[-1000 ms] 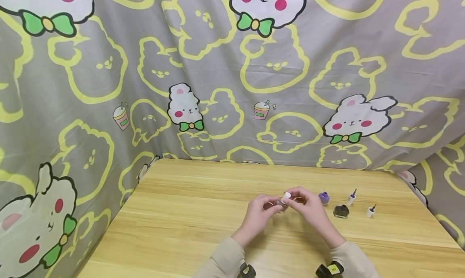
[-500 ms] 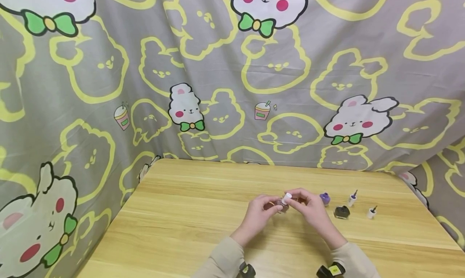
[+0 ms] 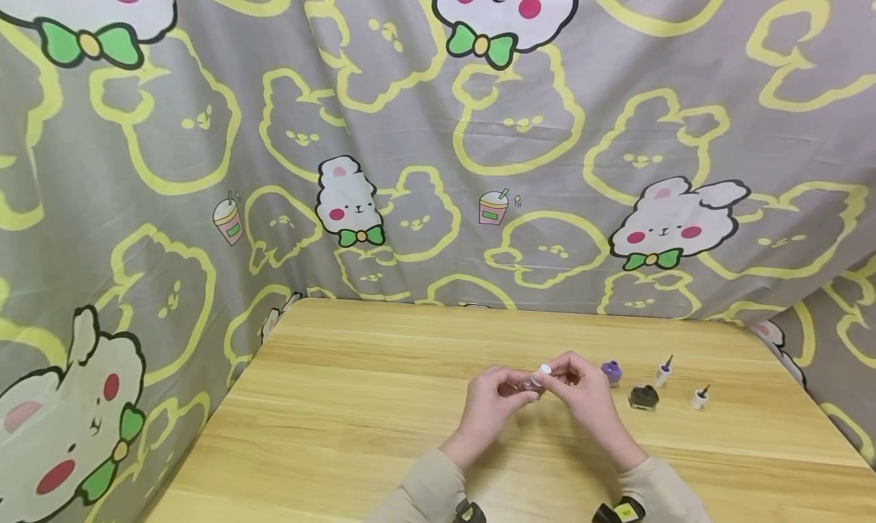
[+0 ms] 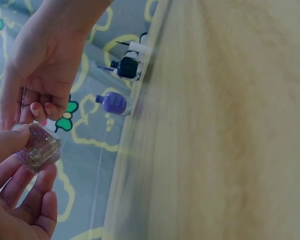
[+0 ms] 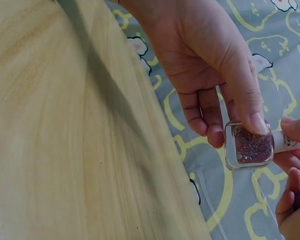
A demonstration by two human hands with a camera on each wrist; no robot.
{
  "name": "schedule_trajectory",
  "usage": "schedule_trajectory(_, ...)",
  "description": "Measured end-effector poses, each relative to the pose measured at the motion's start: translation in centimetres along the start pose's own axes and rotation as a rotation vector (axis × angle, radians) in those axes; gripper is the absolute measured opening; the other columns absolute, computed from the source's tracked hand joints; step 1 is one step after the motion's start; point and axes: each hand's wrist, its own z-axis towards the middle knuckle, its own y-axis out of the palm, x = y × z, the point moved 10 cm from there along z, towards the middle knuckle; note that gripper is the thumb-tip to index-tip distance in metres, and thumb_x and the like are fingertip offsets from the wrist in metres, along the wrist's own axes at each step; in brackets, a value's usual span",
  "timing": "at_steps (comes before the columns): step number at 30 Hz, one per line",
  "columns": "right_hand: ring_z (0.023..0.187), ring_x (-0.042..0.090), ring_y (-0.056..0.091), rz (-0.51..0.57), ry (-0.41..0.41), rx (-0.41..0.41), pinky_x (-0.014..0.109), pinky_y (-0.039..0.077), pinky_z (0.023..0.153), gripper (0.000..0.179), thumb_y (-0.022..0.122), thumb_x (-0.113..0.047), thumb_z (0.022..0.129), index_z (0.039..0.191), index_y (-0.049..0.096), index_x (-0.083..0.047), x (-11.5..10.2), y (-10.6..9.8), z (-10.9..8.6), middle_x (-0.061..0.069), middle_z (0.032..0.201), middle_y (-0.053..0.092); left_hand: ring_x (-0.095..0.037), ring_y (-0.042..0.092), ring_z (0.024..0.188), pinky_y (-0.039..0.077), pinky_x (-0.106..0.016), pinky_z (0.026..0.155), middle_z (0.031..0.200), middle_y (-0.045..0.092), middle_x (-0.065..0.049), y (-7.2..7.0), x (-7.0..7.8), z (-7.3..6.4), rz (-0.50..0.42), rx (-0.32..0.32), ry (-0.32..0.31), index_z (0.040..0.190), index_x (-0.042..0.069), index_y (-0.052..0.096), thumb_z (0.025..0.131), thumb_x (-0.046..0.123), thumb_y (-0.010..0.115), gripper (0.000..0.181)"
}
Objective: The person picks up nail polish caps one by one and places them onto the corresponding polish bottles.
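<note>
A small square bottle of glitter nail polish (image 5: 252, 145) is held above the table between both hands. My left hand (image 3: 486, 405) grips the glass body between thumb and fingers. The thumb and fingers of my right hand (image 3: 585, 394) pinch its white cap (image 3: 544, 369), which sits at the bottle's neck. In the right wrist view the bottle lies on its side, with pinkish glitter visible through the glass. Part of the cap is covered by my right fingers there.
To the right on the wooden table (image 3: 356, 401) stand an uncapped purple polish bottle (image 3: 612, 373) and an uncapped black one (image 3: 643, 398). Two white caps, a purple-brushed cap (image 3: 663, 375) and a dark-brushed cap (image 3: 699, 399), stand beside them, brushes up. A patterned grey curtain (image 3: 411, 128) hangs behind.
My left hand has shifted slightly right and its fingers now cover more of the bottle. Both hands keep hold of bottle and cap. The other bottles and caps stay put.
</note>
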Motion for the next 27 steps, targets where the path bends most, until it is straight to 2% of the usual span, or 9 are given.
schedule_trajectory(8, 0.063, 0.004, 0.051, -0.014, 0.033, 0.036, 0.02, 0.043, 0.057, 0.018, 0.08, -0.017, 0.08, 0.084, 0.066, -0.007, 0.0, -0.1, -0.1, -0.005, 0.071, 0.061, -0.002, 0.062, 0.078, 0.055, -0.019, 0.073, 0.092, 0.069, -0.004, -0.1, -0.1, -0.2, 0.0, 0.036, -0.002, 0.095, 0.007, 0.074, 0.076, 0.019, 0.082, 0.024)
schedule_trajectory(15, 0.066, 0.004, 0.053, -0.008, 0.042, 0.027, 0.02, 0.046, 0.06, 0.017, 0.079, -0.015, 0.081, 0.088, 0.066, -0.006, 0.5, 0.0, 0.1, -0.003, 0.075, 0.064, -0.003, 0.062, 0.077, 0.056, -0.021, 0.073, 0.093, 0.069, -0.004, -0.1, 0.0, -0.1, -0.006, 0.049, -0.003, 0.095, 0.008, 0.074, 0.076, 0.019, 0.082, 0.023)
schedule_trajectory(21, 0.071, 0.002, 0.056, -0.032, -0.018, 0.013, 0.019, 0.048, 0.064, 0.017, 0.078, -0.017, 0.082, 0.091, 0.068, -0.008, -0.6, -0.2, 0.0, -0.001, 0.082, 0.067, -0.007, 0.064, 0.082, 0.055, -0.023, 0.078, 0.095, 0.069, -0.002, -0.1, 0.2, 0.1, 0.001, 0.043, -0.007, 0.099, 0.01, 0.074, 0.079, 0.021, 0.08, 0.023)
schedule_trajectory(27, 0.077, 0.0, 0.058, -0.093, -0.135, 0.021, 0.019, 0.049, 0.068, 0.018, 0.077, -0.017, 0.083, 0.099, 0.07, -0.011, -2.0, -0.7, -0.3, 0.002, 0.09, 0.072, -0.01, 0.066, 0.085, 0.054, -0.023, 0.08, 0.099, 0.07, -0.003, -1.2, 0.1, 0.7, 0.0, 0.051, -0.008, 0.102, 0.011, 0.074, 0.081, 0.02, 0.078, 0.024)
